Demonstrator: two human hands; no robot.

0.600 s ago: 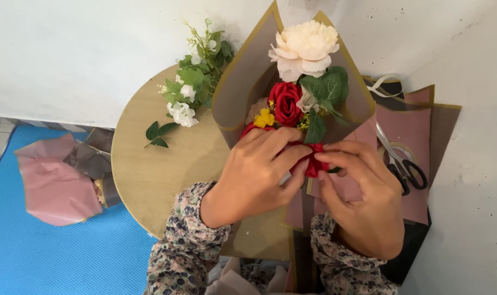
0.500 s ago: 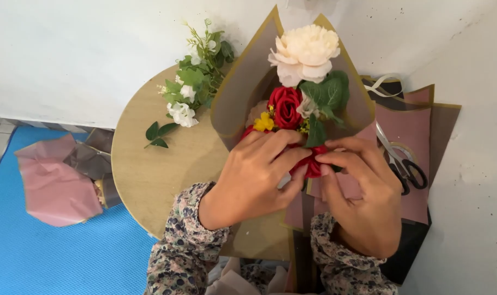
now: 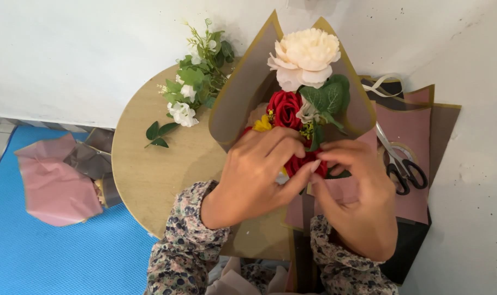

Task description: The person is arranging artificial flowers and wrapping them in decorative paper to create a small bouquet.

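At six o'clock, nearest us, our two floral sleeves come up into view. Our left hand (image 3: 254, 177) lies curled over the base of the bouquet (image 3: 297, 104), fingers pressed down across the stems, and our right hand (image 3: 352, 205) meets it from four o'clock, thumb and forefinger pinching a red flower (image 3: 308, 162) just below the wrap's opening. The two sets of fingertips touch each other there. Under them sits the round wooden bench (image 3: 150, 169), with the bouquet lying at its centre: brown wrapping paper (image 3: 237, 104) with a gold edge folded up in two points around a red rose (image 3: 285, 107), a small yellow bloom (image 3: 262, 124), green leaves (image 3: 327, 97) and, at twelve o'clock, a large cream flower (image 3: 304, 54). At three o'clock we see black-handled scissors (image 3: 401, 161) resting on a stack of pink and brown sheets (image 3: 417, 123). At eleven o'clock a sprig of white flowers and greenery (image 3: 196, 82) lies near the bench's far rim. At nine o'clock, well apart, crumpled pink paper (image 3: 54, 186) lies on a blue mat (image 3: 57, 257).
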